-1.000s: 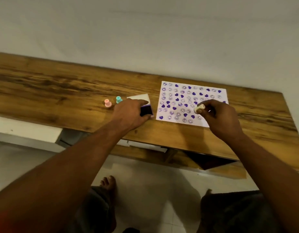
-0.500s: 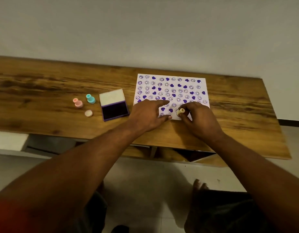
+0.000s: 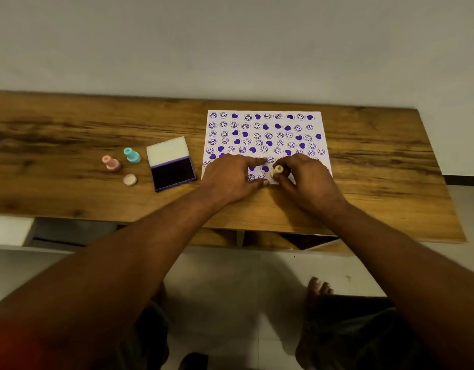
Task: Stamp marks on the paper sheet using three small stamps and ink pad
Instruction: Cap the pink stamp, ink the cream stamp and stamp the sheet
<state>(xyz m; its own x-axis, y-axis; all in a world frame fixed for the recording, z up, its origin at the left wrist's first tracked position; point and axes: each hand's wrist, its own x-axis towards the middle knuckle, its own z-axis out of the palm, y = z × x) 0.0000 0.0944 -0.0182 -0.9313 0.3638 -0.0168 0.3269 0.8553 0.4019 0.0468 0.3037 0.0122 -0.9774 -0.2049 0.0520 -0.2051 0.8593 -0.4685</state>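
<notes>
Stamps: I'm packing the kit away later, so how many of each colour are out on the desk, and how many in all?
Pink stamp: 1
Teal stamp: 1
Cream stamp, held in the right hand: 1
Total: 3 stamps

Count: 3 small stamps, pink stamp [image 3: 111, 162], teal stamp [image 3: 132, 155], cream stamp [image 3: 278, 170]. 1 loose cap [image 3: 129, 180]. 1 ink pad [image 3: 171, 164], open. 1 paper sheet [image 3: 265, 129]. 2 hands.

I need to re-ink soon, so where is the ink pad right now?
The ink pad lies open on the table, just left of the paper sheet, with the teal stamp on its left.
</notes>
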